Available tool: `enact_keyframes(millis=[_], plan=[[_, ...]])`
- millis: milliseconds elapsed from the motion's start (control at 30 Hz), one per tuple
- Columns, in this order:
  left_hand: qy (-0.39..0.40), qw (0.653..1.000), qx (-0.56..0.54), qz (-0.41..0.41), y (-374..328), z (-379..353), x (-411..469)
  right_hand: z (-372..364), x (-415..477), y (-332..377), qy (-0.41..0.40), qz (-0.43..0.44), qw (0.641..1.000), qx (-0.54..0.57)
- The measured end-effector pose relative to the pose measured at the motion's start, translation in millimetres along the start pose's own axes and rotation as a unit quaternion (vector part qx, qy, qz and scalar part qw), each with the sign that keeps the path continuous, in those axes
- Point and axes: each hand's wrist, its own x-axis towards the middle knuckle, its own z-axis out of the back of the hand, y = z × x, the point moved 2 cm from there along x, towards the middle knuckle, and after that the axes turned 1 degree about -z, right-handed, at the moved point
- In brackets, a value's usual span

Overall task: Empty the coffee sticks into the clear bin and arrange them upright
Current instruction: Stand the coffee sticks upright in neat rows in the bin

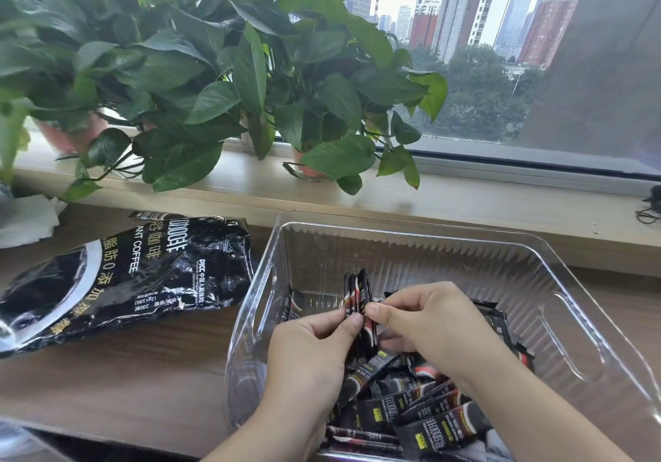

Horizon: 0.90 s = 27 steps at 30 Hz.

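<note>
The clear bin (411, 247) stands on the wooden table in front of me, with several black coffee sticks (422, 415) lying in a loose heap on its floor. Both hands are inside the bin. My left hand (311, 354) holds a small bundle of sticks (357, 293) upright near the bin's left wall. My right hand (429, 325) pinches the same bundle from the right with thumb and forefinger. The black coffee bag (118, 275) lies flat and slack on the table to the left of the bin.
Potted plants (200, 78) with large green leaves stand on the windowsill behind the bag and the bin. A white crumpled paper (25, 222) lies at the far left. A dark cable (651, 207) lies on the sill at far right.
</note>
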Motion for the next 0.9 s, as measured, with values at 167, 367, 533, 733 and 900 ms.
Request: enact_keyframes(millis=[167,367,533,733,900], plan=[[-0.012,0.994,0.105,-0.04,-11,1,4,-9,18,2,0.008,-0.009,1.0,0.011],[-0.037,0.95,0.292,-0.101,-24,1,24,-22,51,10,0.028,-0.015,0.999,0.009],[-0.053,0.895,0.437,-0.072,-35,1,42,-33,68,9,0.045,-0.026,0.999,0.001],[-0.064,0.847,0.525,-0.058,-37,-1,47,-52,77,-7,0.087,-0.066,0.993,0.04],[-0.082,0.8,0.582,-0.122,-34,0,36,-60,80,-12,0.087,-0.077,0.993,0.021]])
